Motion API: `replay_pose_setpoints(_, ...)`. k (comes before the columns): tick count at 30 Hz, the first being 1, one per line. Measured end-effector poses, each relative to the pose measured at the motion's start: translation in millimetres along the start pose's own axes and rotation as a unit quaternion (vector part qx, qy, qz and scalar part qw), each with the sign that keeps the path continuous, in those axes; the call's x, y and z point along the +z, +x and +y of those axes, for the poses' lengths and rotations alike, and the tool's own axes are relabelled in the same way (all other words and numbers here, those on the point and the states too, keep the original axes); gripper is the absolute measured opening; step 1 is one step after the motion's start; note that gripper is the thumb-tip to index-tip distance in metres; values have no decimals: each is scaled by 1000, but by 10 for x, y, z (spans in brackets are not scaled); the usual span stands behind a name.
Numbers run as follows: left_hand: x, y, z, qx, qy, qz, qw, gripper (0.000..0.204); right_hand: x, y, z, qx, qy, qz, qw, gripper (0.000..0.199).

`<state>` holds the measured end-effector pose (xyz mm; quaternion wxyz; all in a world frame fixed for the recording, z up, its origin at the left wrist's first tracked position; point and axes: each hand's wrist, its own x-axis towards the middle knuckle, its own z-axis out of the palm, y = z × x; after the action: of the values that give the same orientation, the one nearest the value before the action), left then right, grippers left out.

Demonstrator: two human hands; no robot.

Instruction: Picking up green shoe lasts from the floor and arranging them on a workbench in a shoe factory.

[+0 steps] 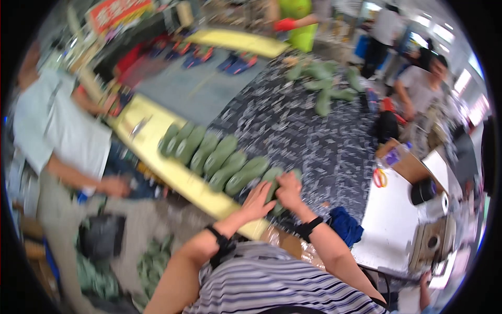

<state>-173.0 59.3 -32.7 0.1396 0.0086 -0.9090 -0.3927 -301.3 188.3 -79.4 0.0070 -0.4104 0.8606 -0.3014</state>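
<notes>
A slanting row of several dark green, shoe-shaped insoles (220,154) lies along the near side of the long table, with small pale marks near their heels. At the right end of this row, my left hand (257,201) rests on an insole (270,180), its fingers stretched out along the edge. Right beside it, my right hand (288,190) has its fingers curled down onto the last insole (297,174), which it partly hides. Both my wrists wear black bands.
More green insoles (321,83) lie scattered at the far end of the dark patterned sheet (293,120). Yellow boards (172,165) edge the table. Dark blue cloth (344,227) is bunched by my right forearm. A white side table (389,222) stands right; a person (63,123) works at left.
</notes>
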Motion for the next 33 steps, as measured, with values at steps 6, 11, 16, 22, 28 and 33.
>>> replay_pose_setpoints(6,-533,-173,-69,5,46,185,982,41,-75,-5,-3,68,11,-57,996,50)
replay_pose_setpoints(11,-1294,-117,-759,-79,190,323,924,27,-176,41,-150,91,40,-82,992,52)
replay_pose_setpoints(16,-1974,198,-1395,-234,306,271,882,40,-209,47,-197,110,38,-96,989,53)
replay_pose_setpoints(22,-1752,234,-1388,-297,310,183,884,56,-204,69,-197,128,36,-98,986,53)
replay_pose_setpoints(28,-1707,147,-1482,-285,297,185,892,44,-225,95,-231,125,40,-108,985,54)
replay_pose_setpoints(33,-1857,103,-1559,-270,292,196,896,43,-257,89,-265,138,46,-102,984,53)
